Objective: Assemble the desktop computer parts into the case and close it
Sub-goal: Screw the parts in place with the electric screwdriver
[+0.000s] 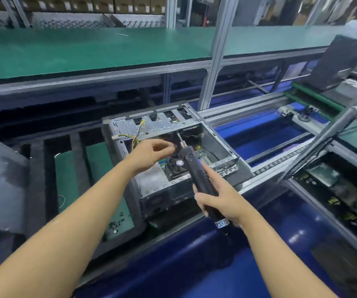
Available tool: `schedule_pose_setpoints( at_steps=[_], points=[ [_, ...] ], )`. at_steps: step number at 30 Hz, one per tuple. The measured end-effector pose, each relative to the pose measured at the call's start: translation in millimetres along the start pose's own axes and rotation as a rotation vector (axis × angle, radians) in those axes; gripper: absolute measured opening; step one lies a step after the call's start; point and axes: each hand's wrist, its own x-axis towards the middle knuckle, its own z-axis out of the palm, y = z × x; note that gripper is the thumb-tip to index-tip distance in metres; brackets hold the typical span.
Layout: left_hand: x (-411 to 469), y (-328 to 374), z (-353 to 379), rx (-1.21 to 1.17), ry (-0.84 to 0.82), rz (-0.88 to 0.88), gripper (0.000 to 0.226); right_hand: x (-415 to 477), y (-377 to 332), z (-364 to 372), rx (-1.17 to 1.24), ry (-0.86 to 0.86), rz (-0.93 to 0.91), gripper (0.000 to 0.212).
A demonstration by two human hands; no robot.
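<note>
An open grey metal computer case [151,186] lies on the assembly line in the middle of the view, its inside facing up. A drive cage [151,125] with loose coloured wires sits at its far side, and a motherboard with a fan shows inside. My right hand [218,201] grips a black electric screwdriver [197,171], its bit pointing into the case. My left hand [151,151] hovers over the case beside the screwdriver's tip, fingers curled together as if pinching something small; what it holds is too blurred to tell.
A foam tray [70,179] with green-bottomed slots lies left of the case, with several small screws [115,224] scattered at its near end. Blue conveyor surface [194,265] runs in front. A green shelf [87,50] is above, a metal post [216,52] behind the case, another case [334,190] right.
</note>
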Motion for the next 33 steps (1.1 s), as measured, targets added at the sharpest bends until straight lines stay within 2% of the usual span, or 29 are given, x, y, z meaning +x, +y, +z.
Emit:
schedule_pose_setpoints(
  at_steps=[3, 5, 8, 10, 14, 23, 33],
  points=[
    [-7, -6, 6, 0.578, -0.137, -0.022, 0.069, -28, 16, -23, 0.1, -0.06, 0.023, 0.084],
    [-8, -9, 21, 0.86, -0.206, 0.019, 0.084, -42, 29, -29, 0.125, -0.064, 0.049, 0.084],
    [-2, -15, 47, 1.086, -0.266, -0.008, 0.086, -57, 50, -32, 0.164, -0.086, 0.082, 0.086],
    [1, -21, 58, 1.203, -0.255, -0.025, 0.073, -65, 63, -32, 0.168, -0.111, 0.1, 0.087],
    [0, -32, 74, 1.227, -0.186, -0.022, 0.035, -77, 91, -27, 0.152, -0.152, 0.134, 0.084],
    [0, -31, 81, 1.323, -0.158, -0.037, 0.038, -91, 157, 4, 0.104, -0.156, 0.247, 0.085],
    [-4, -30, 84, 1.266, -0.098, -0.014, 0.037, -71, 171, 18, 0.123, -0.199, 0.247, 0.092]
  ],
)
